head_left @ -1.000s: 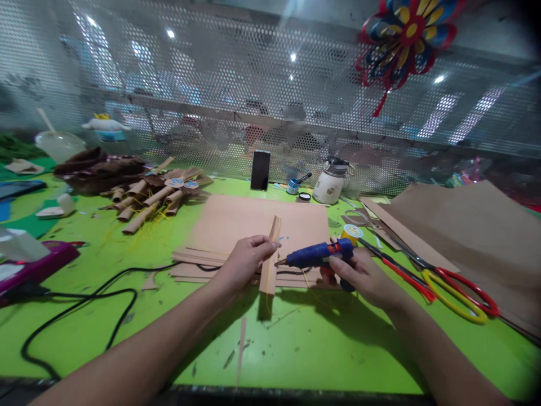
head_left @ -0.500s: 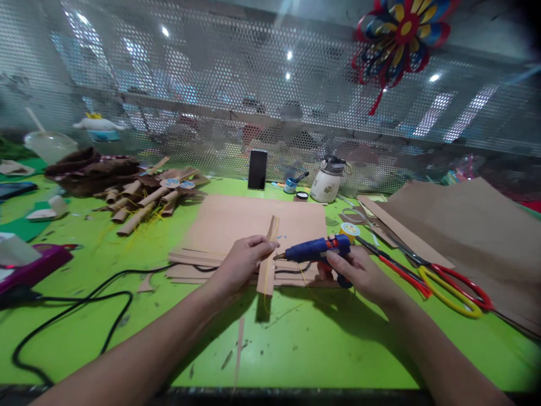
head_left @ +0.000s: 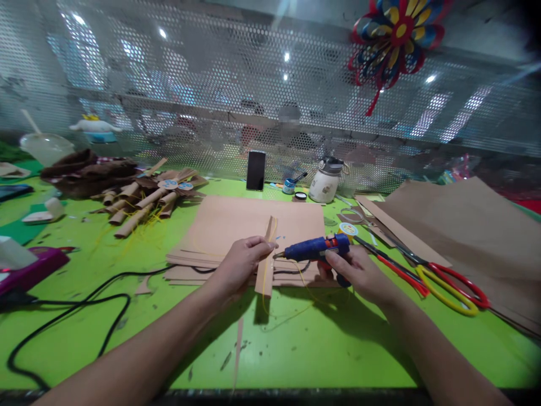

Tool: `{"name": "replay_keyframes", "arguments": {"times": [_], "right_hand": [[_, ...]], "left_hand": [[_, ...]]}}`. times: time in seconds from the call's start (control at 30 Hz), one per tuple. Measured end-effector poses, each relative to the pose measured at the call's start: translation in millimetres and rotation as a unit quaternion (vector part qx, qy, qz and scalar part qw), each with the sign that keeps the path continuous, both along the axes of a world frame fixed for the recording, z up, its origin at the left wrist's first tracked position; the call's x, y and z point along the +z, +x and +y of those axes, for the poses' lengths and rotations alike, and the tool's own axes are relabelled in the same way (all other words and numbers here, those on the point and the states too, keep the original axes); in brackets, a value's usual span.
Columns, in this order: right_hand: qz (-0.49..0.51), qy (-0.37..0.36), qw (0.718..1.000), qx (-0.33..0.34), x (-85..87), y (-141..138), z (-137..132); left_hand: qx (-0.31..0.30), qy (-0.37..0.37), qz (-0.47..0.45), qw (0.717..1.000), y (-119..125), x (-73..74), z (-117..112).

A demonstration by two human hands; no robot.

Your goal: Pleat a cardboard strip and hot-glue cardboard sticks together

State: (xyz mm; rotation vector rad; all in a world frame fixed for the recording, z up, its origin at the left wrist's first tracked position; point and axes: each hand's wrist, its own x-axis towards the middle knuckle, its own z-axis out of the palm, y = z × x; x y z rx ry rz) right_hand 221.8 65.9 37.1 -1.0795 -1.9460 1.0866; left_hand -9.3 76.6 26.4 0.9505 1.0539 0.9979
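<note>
My left hand [head_left: 242, 264] pinches a narrow folded strip of brown paper [head_left: 266, 259] with a thin yellow string along it, holding it upright over the green table [head_left: 296, 338]. My right hand [head_left: 357, 272] grips a blue hot glue gun [head_left: 315, 248]. Its nozzle points left and sits right at the strip beside my left fingertips. Both hands hover at the near edge of a stack of brown paper sheets [head_left: 240, 225].
Red and yellow scissors [head_left: 443, 285] lie right of my right hand on large brown sheets [head_left: 465, 225]. Rolled paper tubes [head_left: 143, 197] sit far left, a black cable [head_left: 84, 304] crosses near left. A black phone [head_left: 256, 170], a white jar [head_left: 324, 180] and a yellow tape roll [head_left: 347, 230] stand behind.
The view has shifted slightly; both hands stay together at the strip, with the glue gun nozzle still at the paper.
</note>
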Motion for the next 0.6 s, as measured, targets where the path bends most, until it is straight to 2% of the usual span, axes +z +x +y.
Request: {"name": "replay_keyframes", "arguments": {"times": [0.17, 0.6], "right_hand": [[0.019, -0.026, 0.999, 0.022, -3.8, 3.0, 0.8], [0.054, -0.059, 0.997, 0.006, -12.1, -0.8, 3.1]], "left_hand": [[0.0, 0.001, -0.007, 1.0, -1.2, -0.3, -0.5], [-0.007, -0.018, -0.014, 1.0, 1.1, 1.0, -0.3]]}}
